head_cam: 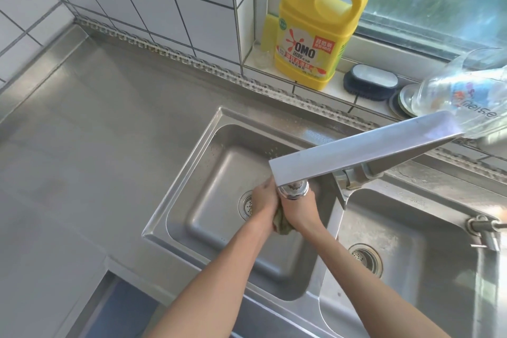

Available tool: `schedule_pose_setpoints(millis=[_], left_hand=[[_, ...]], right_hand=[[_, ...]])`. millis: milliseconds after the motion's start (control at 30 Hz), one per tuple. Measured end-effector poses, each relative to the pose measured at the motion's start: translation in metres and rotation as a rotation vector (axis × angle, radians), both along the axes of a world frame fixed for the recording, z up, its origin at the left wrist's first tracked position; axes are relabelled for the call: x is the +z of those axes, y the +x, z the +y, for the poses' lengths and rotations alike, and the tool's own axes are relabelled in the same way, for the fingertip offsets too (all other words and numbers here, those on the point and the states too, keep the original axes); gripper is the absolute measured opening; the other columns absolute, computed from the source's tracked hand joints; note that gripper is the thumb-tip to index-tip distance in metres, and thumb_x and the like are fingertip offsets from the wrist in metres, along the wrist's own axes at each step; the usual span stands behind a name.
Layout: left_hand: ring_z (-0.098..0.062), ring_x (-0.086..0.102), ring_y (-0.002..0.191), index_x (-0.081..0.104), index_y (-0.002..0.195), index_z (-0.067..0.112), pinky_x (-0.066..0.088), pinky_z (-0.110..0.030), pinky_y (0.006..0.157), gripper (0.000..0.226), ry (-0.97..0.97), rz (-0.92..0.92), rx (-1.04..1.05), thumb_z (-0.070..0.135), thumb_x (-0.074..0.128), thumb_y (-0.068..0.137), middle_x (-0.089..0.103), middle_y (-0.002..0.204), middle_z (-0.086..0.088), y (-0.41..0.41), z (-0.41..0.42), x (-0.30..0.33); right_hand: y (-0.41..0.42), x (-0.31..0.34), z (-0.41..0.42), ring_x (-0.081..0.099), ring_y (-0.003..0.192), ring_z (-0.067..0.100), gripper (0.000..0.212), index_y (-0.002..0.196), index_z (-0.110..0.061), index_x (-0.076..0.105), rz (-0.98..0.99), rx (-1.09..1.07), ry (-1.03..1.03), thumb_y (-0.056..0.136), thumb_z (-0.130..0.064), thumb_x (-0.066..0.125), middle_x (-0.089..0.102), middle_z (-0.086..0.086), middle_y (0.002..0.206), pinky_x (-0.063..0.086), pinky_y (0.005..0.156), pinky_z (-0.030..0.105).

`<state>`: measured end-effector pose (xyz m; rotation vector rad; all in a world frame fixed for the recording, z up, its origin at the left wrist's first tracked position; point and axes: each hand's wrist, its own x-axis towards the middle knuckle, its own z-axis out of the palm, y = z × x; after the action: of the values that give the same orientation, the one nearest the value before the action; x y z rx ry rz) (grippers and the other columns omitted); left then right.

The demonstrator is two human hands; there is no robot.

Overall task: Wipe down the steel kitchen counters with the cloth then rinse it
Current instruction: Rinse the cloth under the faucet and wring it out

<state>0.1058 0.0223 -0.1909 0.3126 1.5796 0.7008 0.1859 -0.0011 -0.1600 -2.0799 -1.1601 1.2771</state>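
Both hands over the left basin of the double stainless-steel sink [175, 200], directly beneath the flat steel faucet spout [365, 151]. Left hand [264, 200] and right hand [297, 207] pressed together, fingers curled round a crumpled olive-green cloth [281, 223]; only its lower bunch shows between the wrists. Left basin otherwise holds just its round drain strainer [246, 204]; right basin [411, 228] likewise its drain. Steel counter [82, 132] lies left of the sink. On the tiled sill: yellow detergent jug with red pump cap [315, 33], small clear glass [260, 56] beside it, dark scrubbing brush [370, 82], tilted clear glass bowl [461, 90].
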Motion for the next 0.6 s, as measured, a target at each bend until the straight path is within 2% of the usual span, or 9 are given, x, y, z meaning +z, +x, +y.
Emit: schedule_pose_setpoints(millis=[67, 133, 200, 233, 333, 400, 467, 533, 600], left_hand=[[-0.029, 0.062, 0.072, 0.064, 0.055, 0.008, 0.047, -0.043, 0.067, 0.035, -0.002, 0.035, -0.083, 0.037, 0.056, 0.072, 0.061, 0.058, -0.010, 0.010, -0.007, 0.000], [-0.026, 0.067, 0.064, 0.069, 0.057, 0.018, 0.053, -0.037, 0.060, 0.025, 0.019, 0.071, -0.153, 0.031, 0.057, 0.075, 0.066, 0.060, -0.005, 0.015, -0.010, 0.001], [-0.017, 0.062, 0.067, 0.065, 0.057, 0.015, 0.049, -0.029, 0.059, 0.026, 0.054, 0.099, -0.133, 0.030, 0.062, 0.079, 0.066, 0.062, 0.003, 0.008, -0.002, 0.003], [-0.016, 0.058, 0.073, 0.064, 0.058, 0.013, 0.045, -0.031, 0.062, 0.030, 0.067, 0.094, -0.083, 0.029, 0.065, 0.083, 0.067, 0.066, 0.003, 0.003, 0.003, 0.004], [-0.020, 0.056, 0.080, 0.068, 0.067, 0.004, 0.044, -0.035, 0.070, 0.032, 0.065, 0.058, -0.029, 0.024, 0.062, 0.091, 0.073, 0.078, -0.016, 0.002, 0.004, 0.001], [-0.025, 0.062, 0.074, 0.066, 0.065, 0.009, 0.048, -0.038, 0.067, 0.029, 0.018, 0.057, -0.112, 0.022, 0.058, 0.090, 0.068, 0.069, -0.015, 0.013, -0.008, 0.003], [-0.023, 0.063, 0.066, 0.062, 0.060, 0.014, 0.049, -0.033, 0.058, 0.025, 0.013, 0.054, -0.146, 0.025, 0.059, 0.082, 0.064, 0.059, -0.004, 0.017, -0.011, 0.008], [-0.018, 0.060, 0.077, 0.063, 0.070, 0.019, 0.048, -0.029, 0.064, 0.019, 0.071, 0.063, -0.131, 0.021, 0.060, 0.088, 0.066, 0.072, 0.000, 0.012, 0.001, 0.016], [-0.018, 0.056, 0.088, 0.061, 0.077, 0.020, 0.045, -0.030, 0.076, 0.024, 0.086, 0.030, -0.105, 0.016, 0.055, 0.100, 0.064, 0.082, -0.005, 0.003, 0.012, 0.020]], right_hand=[[0.014, -0.002, 0.017, 0.063, 0.072, 0.024, 0.027, 0.063, -0.015, 0.055, -0.018, -0.001, 0.045, 0.087, -0.007, 0.063, 0.067, 0.008, 0.069, 0.052, 0.066, 0.039], [0.022, -0.003, 0.021, 0.055, 0.072, 0.019, 0.021, 0.066, -0.008, 0.057, -0.040, -0.033, 0.058, 0.085, -0.006, 0.065, 0.065, 0.010, 0.069, 0.047, 0.064, 0.035], [0.013, -0.004, 0.011, 0.063, 0.068, 0.023, 0.019, 0.066, -0.011, 0.059, -0.022, -0.069, 0.038, 0.085, -0.014, 0.061, 0.069, 0.009, 0.069, 0.055, 0.064, 0.040], [0.006, -0.004, 0.004, 0.066, 0.066, 0.026, 0.021, 0.064, -0.014, 0.058, -0.001, -0.073, 0.026, 0.084, -0.019, 0.058, 0.070, 0.009, 0.068, 0.059, 0.064, 0.044], [0.004, -0.002, 0.003, 0.067, 0.068, 0.026, 0.025, 0.061, -0.017, 0.055, 0.007, -0.027, 0.026, 0.086, -0.020, 0.056, 0.069, 0.010, 0.069, 0.060, 0.068, 0.046], [0.017, -0.003, 0.017, 0.059, 0.071, 0.020, 0.027, 0.062, -0.014, 0.055, -0.020, -0.031, 0.063, 0.087, -0.009, 0.062, 0.065, 0.007, 0.069, 0.052, 0.067, 0.038], [0.022, 0.001, 0.021, 0.053, 0.072, 0.019, 0.022, 0.067, -0.006, 0.058, -0.025, -0.090, 0.087, 0.088, -0.007, 0.064, 0.065, 0.010, 0.071, 0.047, 0.065, 0.036], [0.012, 0.005, 0.012, 0.062, 0.071, 0.024, 0.022, 0.064, -0.015, 0.056, -0.020, -0.095, 0.095, 0.085, -0.011, 0.059, 0.067, 0.008, 0.071, 0.053, 0.066, 0.040], [0.002, 0.011, 0.003, 0.069, 0.070, 0.032, 0.018, 0.060, -0.021, 0.052, 0.005, -0.050, 0.082, 0.078, -0.022, 0.049, 0.067, 0.009, 0.067, 0.058, 0.066, 0.043]])
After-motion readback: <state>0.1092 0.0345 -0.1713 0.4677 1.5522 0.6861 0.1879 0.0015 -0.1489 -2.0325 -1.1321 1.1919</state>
